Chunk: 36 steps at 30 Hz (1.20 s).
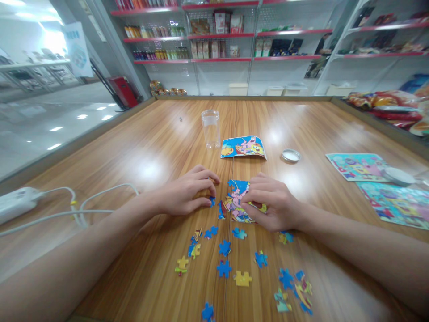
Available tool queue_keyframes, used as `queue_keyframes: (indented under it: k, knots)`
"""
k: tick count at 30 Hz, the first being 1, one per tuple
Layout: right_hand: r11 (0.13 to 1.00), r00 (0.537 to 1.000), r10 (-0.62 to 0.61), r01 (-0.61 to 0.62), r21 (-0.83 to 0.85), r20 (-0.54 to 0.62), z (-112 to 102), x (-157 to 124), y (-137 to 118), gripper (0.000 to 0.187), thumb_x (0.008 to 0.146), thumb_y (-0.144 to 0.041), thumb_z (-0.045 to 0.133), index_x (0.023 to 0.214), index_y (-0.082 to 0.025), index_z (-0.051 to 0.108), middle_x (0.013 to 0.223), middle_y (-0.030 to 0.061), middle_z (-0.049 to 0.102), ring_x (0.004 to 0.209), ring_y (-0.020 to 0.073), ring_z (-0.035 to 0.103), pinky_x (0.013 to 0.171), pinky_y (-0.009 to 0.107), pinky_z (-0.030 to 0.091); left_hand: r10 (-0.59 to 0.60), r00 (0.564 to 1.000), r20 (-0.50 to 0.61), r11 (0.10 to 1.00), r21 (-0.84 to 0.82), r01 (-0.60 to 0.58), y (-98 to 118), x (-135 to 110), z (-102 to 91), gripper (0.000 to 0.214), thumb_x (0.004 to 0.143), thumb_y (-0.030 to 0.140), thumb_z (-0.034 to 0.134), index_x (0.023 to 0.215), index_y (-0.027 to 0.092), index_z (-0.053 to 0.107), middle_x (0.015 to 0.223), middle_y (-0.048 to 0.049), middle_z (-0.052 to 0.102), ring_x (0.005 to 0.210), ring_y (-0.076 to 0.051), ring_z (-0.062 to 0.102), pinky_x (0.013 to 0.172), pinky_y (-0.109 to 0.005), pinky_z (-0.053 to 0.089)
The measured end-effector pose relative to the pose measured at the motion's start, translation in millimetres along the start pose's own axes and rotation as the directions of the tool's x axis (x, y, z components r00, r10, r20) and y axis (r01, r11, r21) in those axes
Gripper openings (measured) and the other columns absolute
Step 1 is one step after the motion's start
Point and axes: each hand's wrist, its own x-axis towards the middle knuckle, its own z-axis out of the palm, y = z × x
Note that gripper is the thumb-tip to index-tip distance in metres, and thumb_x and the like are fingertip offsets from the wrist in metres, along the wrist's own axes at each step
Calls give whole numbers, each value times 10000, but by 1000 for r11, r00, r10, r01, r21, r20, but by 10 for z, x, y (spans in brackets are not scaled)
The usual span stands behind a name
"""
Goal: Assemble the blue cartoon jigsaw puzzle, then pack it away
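Note:
A partly joined cartoon puzzle (234, 201) lies on the wooden table (150, 152) in front of me. My right hand (271, 201) rests on its right side, fingers curled and pressing on the joined pieces. My left hand (187, 194) lies just left of it, fingers bent and pinched on a small blue puzzle piece (212, 201) at the puzzle's left edge. Several loose blue and yellow pieces (224, 259) are scattered nearer to me.
A clear plastic jar (211, 129) and a printed reference picture (243, 147) sit farther back, a round lid (291, 155) to the right. Two finished puzzle sheets (389, 197) lie at right. A white power strip (16, 203) with cables lies at left. Store shelves stand behind.

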Motion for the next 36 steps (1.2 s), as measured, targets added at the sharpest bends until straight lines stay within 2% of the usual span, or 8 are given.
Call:
queue_keyframes:
  k: [20, 27, 31, 36]
  knots:
    - [1000, 999, 23, -23, 14, -39, 5, 2, 2, 138, 911, -201, 566, 797, -180, 642, 578, -36, 522, 561, 115, 469, 627, 301, 328, -4, 999, -52, 1000, -29, 3, -15, 2, 37, 107, 924, 237, 639, 1015, 181, 629, 1228, -101, 614, 1165, -241, 518, 1014, -431, 429]
    - [1000, 992, 31, -31, 0, -123, -9, 14, -4, 86, 878, -171, 598, 807, -181, 645, 581, -38, 547, 540, 107, 477, 617, 307, 351, -29, 998, -54, 999, -19, 28, -22, 6, 42, 97, 931, 242, 640, 1009, 186, 623, 1231, -88, 611, 1177, -234, 506, 1016, -422, 427]
    - [988, 947, 139, -150, -18, -290, -35, 1, 24, 97, 836, -152, 634, 744, -182, 630, 557, -44, 514, 516, 98, 447, 591, 301, 378, -40, 998, -41, 999, 3, 40, -31, 3, 43, 91, 937, 263, 639, 997, 198, 660, 1247, -80, 601, 1197, -234, 497, 1033, -423, 416]
    - [905, 804, 408, -418, 77, -432, -50, -32, 112, 145, 852, -227, 638, 714, -184, 649, 539, -37, 500, 492, 96, 420, 496, 273, 355, -34, 999, -39, 999, 12, 35, -45, -28, 38, 93, 942, 270, 632, 993, 206, 678, 1271, -83, 593, 1211, -236, 497, 1041, -426, 417]
